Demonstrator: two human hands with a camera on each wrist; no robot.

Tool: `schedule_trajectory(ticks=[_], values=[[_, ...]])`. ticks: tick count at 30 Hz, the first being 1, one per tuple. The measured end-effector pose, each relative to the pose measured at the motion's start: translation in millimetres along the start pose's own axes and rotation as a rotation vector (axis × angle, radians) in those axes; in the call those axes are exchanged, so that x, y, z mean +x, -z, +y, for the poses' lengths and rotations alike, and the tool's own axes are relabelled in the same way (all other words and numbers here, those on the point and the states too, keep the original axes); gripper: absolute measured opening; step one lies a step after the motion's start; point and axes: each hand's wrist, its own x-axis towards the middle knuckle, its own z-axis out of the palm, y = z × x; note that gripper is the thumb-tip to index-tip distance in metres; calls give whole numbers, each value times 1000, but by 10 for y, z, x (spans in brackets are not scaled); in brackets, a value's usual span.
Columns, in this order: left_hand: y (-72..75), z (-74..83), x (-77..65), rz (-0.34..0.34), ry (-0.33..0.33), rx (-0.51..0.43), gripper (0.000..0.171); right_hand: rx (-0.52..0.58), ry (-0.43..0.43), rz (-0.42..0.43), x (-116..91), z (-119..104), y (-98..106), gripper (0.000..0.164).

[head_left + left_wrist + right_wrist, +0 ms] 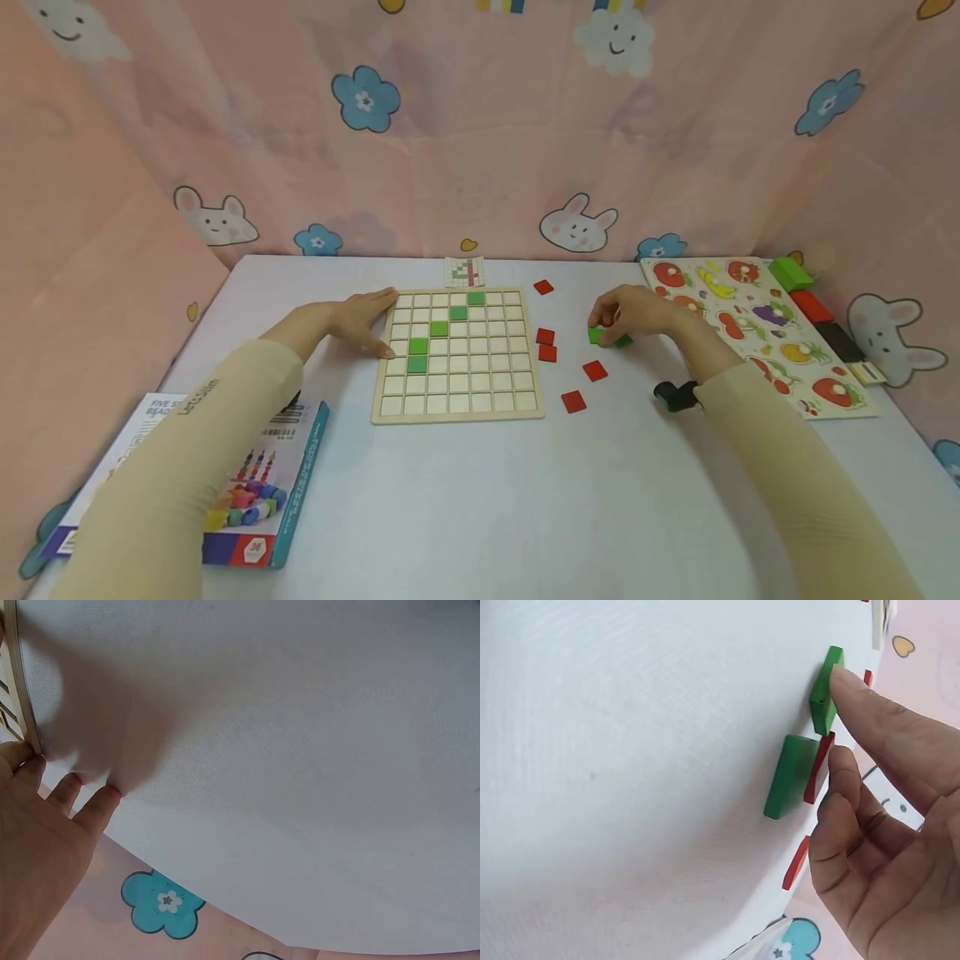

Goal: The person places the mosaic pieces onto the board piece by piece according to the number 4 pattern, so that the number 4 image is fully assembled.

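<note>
My left hand (358, 321) is spread at the left edge of the wooden grid board (465, 419), its thumb and a fingertip at the frame. In the left wrist view, other fingertips (112, 791) rest on the table. Several green tiles lie diagonally in the board's squares. Right of the board, my right hand (633, 310) bends down over two loose green tiles. In the right wrist view, the thumb and curled fingers close on one green tile (826, 690); part of the grip is hidden. The other green tile (787, 776) lies beside it.
Several red tiles (573, 402) lie right of the board. A small pattern card (465, 272) sits behind it. A fruit puzzle board (795, 350) is at the right, with coloured blocks (790, 272) beyond. A boxed toy (300, 492) lies under the left forearm.
</note>
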Motion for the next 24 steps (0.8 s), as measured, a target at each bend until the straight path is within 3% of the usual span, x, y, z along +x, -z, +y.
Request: schedule_trajectory(ticks=[7, 12, 18, 24], values=[[7, 3, -20, 3, 2, 5, 111, -18, 14, 27, 12, -23, -26, 17], [7, 7, -28, -1, 10, 6, 110, 12, 34, 69, 80, -163, -69, 12], [6, 9, -35, -2, 17, -1, 111, 158, 152, 130, 240, -582, -312, 13], [2, 14, -20, -2, 21, -2, 111, 177, 271, 148, 379, -1123, -615, 10]])
